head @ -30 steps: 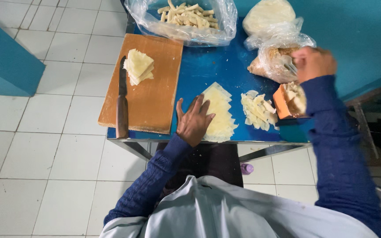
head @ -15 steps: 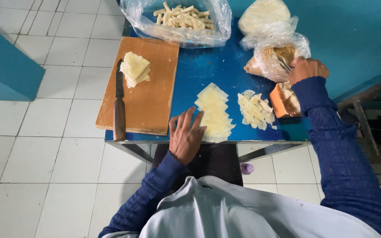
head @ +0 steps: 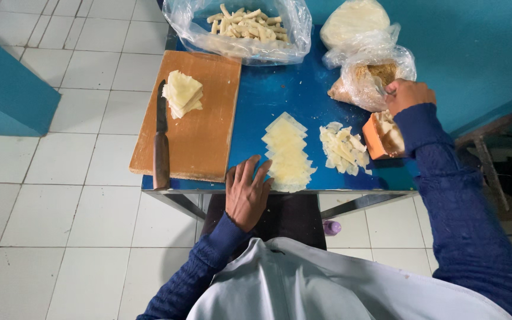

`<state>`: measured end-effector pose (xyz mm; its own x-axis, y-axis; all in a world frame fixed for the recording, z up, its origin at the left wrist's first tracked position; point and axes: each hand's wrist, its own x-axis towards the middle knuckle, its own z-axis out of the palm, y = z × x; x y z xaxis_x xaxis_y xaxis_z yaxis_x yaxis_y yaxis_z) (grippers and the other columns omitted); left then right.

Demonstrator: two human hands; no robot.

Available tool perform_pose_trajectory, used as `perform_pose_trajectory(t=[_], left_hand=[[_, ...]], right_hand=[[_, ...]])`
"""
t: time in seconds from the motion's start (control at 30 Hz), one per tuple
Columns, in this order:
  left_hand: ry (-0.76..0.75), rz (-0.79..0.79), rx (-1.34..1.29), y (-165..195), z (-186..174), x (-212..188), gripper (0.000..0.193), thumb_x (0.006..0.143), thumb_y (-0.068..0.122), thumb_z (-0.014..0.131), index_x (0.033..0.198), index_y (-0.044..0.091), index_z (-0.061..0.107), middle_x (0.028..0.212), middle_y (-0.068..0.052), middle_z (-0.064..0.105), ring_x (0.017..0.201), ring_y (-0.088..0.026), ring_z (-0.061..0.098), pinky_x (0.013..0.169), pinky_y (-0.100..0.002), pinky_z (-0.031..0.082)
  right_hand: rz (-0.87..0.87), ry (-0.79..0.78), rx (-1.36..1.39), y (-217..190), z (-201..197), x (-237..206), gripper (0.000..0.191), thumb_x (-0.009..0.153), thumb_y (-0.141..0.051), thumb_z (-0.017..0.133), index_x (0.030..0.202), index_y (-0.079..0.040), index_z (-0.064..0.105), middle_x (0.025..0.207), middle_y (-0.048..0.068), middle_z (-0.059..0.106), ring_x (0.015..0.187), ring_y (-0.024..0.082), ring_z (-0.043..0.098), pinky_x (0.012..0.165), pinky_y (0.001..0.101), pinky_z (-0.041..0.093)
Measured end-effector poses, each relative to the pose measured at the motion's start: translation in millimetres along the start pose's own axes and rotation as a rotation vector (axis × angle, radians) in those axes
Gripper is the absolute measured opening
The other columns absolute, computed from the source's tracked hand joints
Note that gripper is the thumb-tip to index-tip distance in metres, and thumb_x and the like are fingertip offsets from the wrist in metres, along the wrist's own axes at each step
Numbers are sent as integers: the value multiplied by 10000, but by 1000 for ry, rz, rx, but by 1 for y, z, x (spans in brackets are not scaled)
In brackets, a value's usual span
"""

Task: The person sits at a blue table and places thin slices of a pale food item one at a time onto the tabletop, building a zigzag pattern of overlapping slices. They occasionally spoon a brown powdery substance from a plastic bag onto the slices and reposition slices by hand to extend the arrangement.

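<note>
Head view: left hand (head: pixel 246 192) lies flat with fingers spread on the near edge of the blue tabletop (head: pixel 280 95), fingertips touching the row of pale thin wrapper sheets (head: pixel 288 154) overlapped in a line. Right hand (head: pixel 409 95) is curled, fingers pinched at the open mouth of a clear plastic bag of brown filling (head: pixel 368 80); what it pinches, cannot tell. Orange tub (head: pixel 383 135) sits just below that hand, beside a loose pile of pale strips (head: pixel 342 149). Wooden cutting board (head: pixel 200 136) on the left carries a stack of square sheets (head: pixel 182 93) and a knife (head: pixel 161 148). Bag of rolled sticks (head: pixel 241 26) at the far edge
</note>
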<state>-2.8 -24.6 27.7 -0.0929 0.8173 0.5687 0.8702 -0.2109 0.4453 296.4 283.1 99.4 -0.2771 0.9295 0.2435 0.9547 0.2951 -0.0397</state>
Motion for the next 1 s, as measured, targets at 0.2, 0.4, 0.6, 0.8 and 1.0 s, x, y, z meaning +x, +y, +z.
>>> perform_pose_trajectory(t=[0.2, 0.4, 0.6, 0.8, 1.0], left_hand=[[3, 12, 21, 1, 0, 0, 412, 928, 171, 673, 1325, 95, 593, 1347, -137, 542, 1220, -338, 530, 1030, -513, 406], [-10, -53, -21, 1, 2, -4, 379, 920, 185, 694, 1265, 57, 602, 1209, -138, 544, 1106, -348, 531, 909, -470, 457], [24, -123, -4, 0, 8, -5, 312, 881, 231, 741, 1088, 38, 609, 1073, -127, 521, 1014, -347, 515, 828, -466, 452], [15, -183, -23, 2, 13, -3, 271, 862, 230, 754, 1005, 57, 601, 1044, -104, 519, 1001, -330, 506, 820, -465, 426], [38, -191, -60, 8, 12, -2, 230, 865, 208, 748, 963, 73, 589, 1024, -97, 514, 989, -336, 496, 811, -474, 396]], right_hand=[[-27, 151, 85, 9, -8, 9, 107, 966, -212, 742, 1039, -171, 809, 948, 91, 777, 760, 281, 739, 719, 411, 581], [2, 201, 169, -6, -3, 28, 121, 896, -209, 780, 968, -131, 838, 870, 132, 758, 773, 324, 715, 765, 416, 577], [102, 86, 450, -5, -5, 34, 166, 895, -208, 784, 1017, -107, 833, 908, 110, 778, 738, 215, 721, 736, 322, 567], [263, -65, 645, 14, -10, 16, 202, 961, -159, 701, 1139, -133, 792, 968, -6, 782, 632, 73, 609, 557, 258, 494], [61, 18, 714, 20, -18, -30, 216, 983, -130, 715, 1181, -77, 784, 928, 13, 759, 665, 44, 588, 584, 218, 459]])
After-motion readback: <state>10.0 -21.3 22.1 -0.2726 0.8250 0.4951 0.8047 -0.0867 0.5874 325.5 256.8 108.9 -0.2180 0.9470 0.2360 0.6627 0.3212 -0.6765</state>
